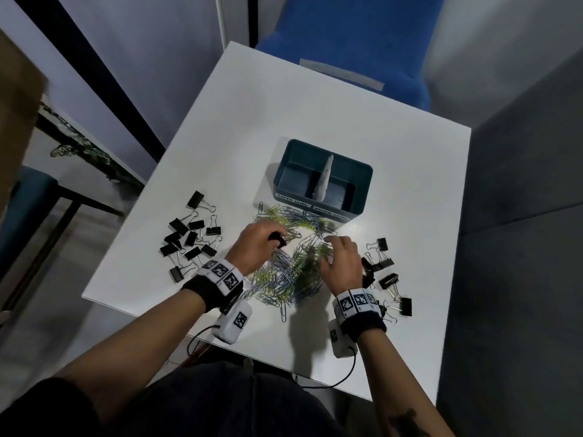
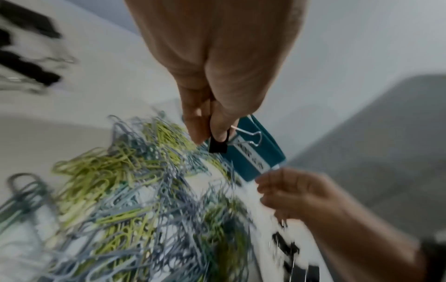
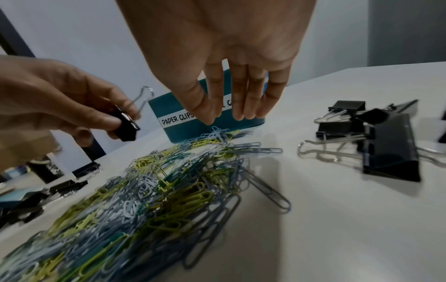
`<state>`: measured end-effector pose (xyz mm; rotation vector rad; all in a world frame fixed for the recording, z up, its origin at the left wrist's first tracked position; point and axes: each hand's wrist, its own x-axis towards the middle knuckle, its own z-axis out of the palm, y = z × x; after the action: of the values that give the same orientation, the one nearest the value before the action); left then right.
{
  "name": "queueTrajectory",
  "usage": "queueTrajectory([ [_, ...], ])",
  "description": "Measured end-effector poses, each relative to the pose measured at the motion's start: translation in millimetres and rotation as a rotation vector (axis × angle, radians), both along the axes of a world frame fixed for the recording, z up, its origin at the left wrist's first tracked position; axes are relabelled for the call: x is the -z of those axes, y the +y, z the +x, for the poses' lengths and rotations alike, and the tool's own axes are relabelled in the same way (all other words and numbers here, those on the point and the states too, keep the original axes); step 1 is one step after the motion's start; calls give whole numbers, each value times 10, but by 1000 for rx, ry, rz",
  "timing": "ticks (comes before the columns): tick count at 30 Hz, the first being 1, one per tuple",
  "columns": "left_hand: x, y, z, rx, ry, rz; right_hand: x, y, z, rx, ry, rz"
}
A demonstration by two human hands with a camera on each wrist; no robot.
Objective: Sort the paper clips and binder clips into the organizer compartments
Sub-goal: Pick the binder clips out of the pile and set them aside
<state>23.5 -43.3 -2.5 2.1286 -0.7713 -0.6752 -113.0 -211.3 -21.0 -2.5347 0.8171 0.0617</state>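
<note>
Underneath everything lies a square white table [image 1: 315, 127] with a smooth matt top, set in a room with pale walls crossed by a dark diagonal strip; a blue upholstered chair [image 1: 356, 42] stands at the far edge, a grey padded panel [image 1: 520, 216] runs along the right, and a dark-framed side table [image 1: 79, 143] shows at the left over a pale floor. Near the table's middle sits a teal rectangular plastic organizer [image 1: 362, 197] split by a pale divider into two compartments, both showing bare floors; white labels run along its near wall, the left one reading PAPER CLIPS in the right wrist view. Just in front of it, touching its near wall, spreads a loose heap of green, blue and grey wire paper clips [image 1: 293, 272]. One scatter of black binder clips with silver wire handles [image 1: 189, 238] lies to the left of the heap, and a second scatter of black binder clips [image 1: 388, 275] lies to the right. The left hand [image 1: 257, 244] hangs over the heap's far left part, thumb and fingers pinching a single black binder clip [image 2: 218, 147] lifted above the paper clips. The right hand [image 1: 342, 260] hovers over the heap's right side with fingers straight and pointing down, grasping nothing, its fingertips [image 3: 237, 114] just above the topmost paper clips.
</note>
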Motion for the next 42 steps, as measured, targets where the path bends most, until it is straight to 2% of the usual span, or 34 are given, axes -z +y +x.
queueTrajectory([
  [2, -32, 177, 148, -63, 28, 16, 27, 36, 104, -78, 57, -3],
  [6, 51, 470, 589, -172, -108, 251, 128, 124, 297, -171, 147, 7],
  [9, 79, 576, 909, -213, -60, 402, 213, 170, 389, -187, 229, 32],
  [12, 77, 590, 1096, -222, -35, 477, 271, 220, 396, -221, 264, 13],
  [20, 218, 593, 1128, -165, -51, 562, 286, 340, 79, -361, 171, 11],
  [22, 292, 608, 1093, -159, -121, 589, 262, 333, 29, -348, 87, 5],
  [24, 329, 607, 1051, -149, -264, 619, 245, 294, 31, -293, 31, -14],
  [27, 327, 490, 953, -56, -468, 578, 254, 211, 129, -232, 66, -32],
  [31, 324, 144, 675, 101, -319, 487, 322, 148, 349, -205, 142, -23],
  [35, 391, -135, 332, 213, -185, 522, 347, 227, 499, -129, 134, 33],
  [42, 425, -62, -64, 428, -346, 521, 371, 304, 320, -325, 135, 1],
])
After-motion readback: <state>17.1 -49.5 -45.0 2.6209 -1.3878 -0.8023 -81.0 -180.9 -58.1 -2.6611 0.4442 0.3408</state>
